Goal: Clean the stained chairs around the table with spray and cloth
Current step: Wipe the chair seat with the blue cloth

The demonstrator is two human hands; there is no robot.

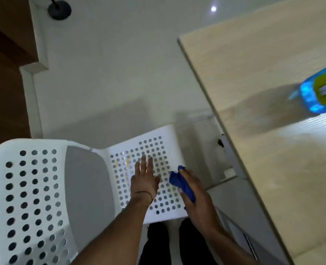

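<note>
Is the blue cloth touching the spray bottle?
Apart. The head view shows the blue cloth gripped by the right hand at the white chair, with bare table between it and the spray bottle.

Floor (110,64) is recorded as pale and glossy, with one small bright light spot (213,9) reflected near the top. Along the left, a white skirting (29,96) is set against brown wood panelling (3,104), and a dark round stand base (59,10) with a thin pole is noted on the floor at upper left. The right side is filled by a light wood-grain table (254,64), blurred, with its edge running diagonally.
</note>
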